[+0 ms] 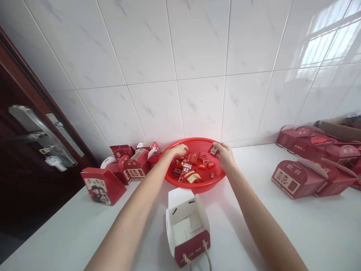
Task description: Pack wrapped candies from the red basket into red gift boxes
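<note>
A red plastic basket (207,185) with a mesh wall holds several wrapped sweets (193,158), mostly red, one cream and gold. My left hand (179,150) reaches over its left side with the fingers curled down; what they grip, if anything, is hidden. At the right rim my right hand (224,153) pinches a small red packet (214,150) with a pale label. In front of the basket stands an open gift box (191,241), white inside and dark red outside, with rope handles. Its inside shows only the folded bottom flaps.
Closed red gift boxes (135,171) crowd the left, one with a couple printed on it (103,186). More red boxes (299,178) stand at the right, near a brown carton (338,128). A tiled wall (197,105) rises behind; a dark door with keys (55,162) is at left.
</note>
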`<action>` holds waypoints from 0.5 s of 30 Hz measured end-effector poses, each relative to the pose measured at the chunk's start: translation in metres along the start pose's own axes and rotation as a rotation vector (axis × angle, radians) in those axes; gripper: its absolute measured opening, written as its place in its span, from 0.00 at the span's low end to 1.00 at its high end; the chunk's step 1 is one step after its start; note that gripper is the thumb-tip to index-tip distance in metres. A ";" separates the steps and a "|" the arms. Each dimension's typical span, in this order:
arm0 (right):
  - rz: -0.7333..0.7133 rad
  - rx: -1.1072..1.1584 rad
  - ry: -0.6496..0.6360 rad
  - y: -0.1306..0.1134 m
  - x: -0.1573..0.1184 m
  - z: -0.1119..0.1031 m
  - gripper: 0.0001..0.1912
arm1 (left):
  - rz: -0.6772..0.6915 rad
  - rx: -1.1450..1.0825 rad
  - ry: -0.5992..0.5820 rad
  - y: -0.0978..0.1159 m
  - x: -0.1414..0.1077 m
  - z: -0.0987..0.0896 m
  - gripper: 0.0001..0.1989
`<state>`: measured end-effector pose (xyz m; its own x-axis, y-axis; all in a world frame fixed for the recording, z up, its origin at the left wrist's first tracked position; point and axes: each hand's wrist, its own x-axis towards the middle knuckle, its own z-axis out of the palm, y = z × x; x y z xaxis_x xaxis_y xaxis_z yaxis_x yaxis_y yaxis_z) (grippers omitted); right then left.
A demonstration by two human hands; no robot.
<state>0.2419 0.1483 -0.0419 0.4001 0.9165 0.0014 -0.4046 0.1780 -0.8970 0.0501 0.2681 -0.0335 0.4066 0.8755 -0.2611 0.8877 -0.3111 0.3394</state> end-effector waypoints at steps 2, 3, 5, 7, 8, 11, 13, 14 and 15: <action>0.003 -0.005 -0.002 0.001 0.000 0.000 0.09 | -0.028 0.029 -0.025 0.001 0.005 0.003 0.17; 0.004 -0.011 -0.004 0.001 0.000 0.000 0.09 | -0.035 0.040 -0.044 0.001 0.006 0.005 0.17; 0.006 -0.027 -0.013 0.003 0.000 0.000 0.09 | -0.035 0.051 -0.086 0.001 0.007 0.010 0.16; 0.003 -0.043 -0.025 0.005 0.001 0.000 0.09 | -0.025 0.045 -0.124 0.001 0.008 0.015 0.15; -0.001 -0.050 -0.030 0.005 0.001 -0.001 0.09 | -0.021 0.037 -0.138 0.001 0.008 0.017 0.14; -0.010 -0.069 -0.043 0.008 0.002 -0.001 0.10 | -0.012 0.001 -0.153 0.000 0.009 0.021 0.15; -0.016 -0.077 -0.046 0.010 0.003 -0.001 0.10 | 0.006 -0.020 -0.142 -0.001 0.010 0.023 0.17; -0.019 -0.079 -0.046 0.011 0.004 -0.001 0.10 | 0.020 -0.028 -0.131 -0.002 0.011 0.024 0.17; -0.022 -0.081 -0.045 0.011 0.004 -0.001 0.10 | 0.034 -0.033 -0.119 -0.003 0.012 0.024 0.17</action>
<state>0.2401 0.1537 -0.0527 0.3702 0.9281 0.0398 -0.3278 0.1706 -0.9292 0.0575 0.2704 -0.0590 0.4612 0.8139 -0.3533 0.8660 -0.3263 0.3788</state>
